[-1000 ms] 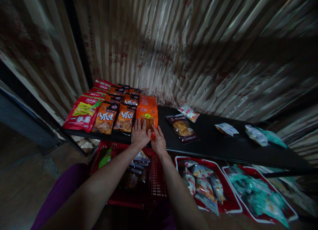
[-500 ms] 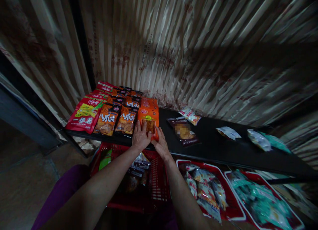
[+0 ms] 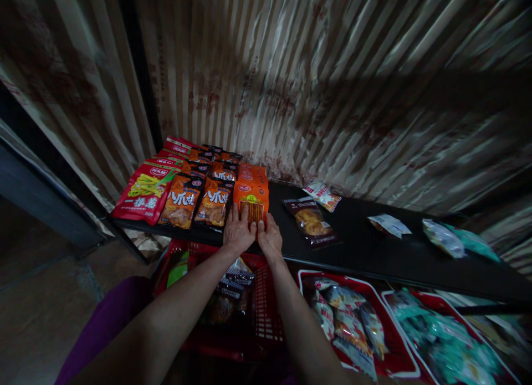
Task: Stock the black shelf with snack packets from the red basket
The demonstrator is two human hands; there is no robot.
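Note:
An orange snack bag [image 3: 251, 195] lies face up at the front of its row on the black shelf [image 3: 349, 230]. Across its lower left part my left hand [image 3: 240, 231] rests with fingers stretched out. My right hand [image 3: 271, 236] touches its lower right edge, fingers extended and thumb near the left thumb. The bag's bottom edge is hidden by both hands. More orange bags lie behind it. Just left are black-and-orange snack bags [image 3: 214, 202], and beyond them red snack bags [image 3: 146, 192].
On the shelf's right lie a dark brown bag [image 3: 311, 221], a white-and-red bag [image 3: 323, 194] and a few other packets. Below the shelf are a red basket [image 3: 266, 302] under my arms, a red basket [image 3: 401, 352] of white bags, and another with teal bags [image 3: 453, 335].
The right hand's fingers have drawn closer together along the bag's right edge. The left hand stays on the bag. The view has shifted slightly.

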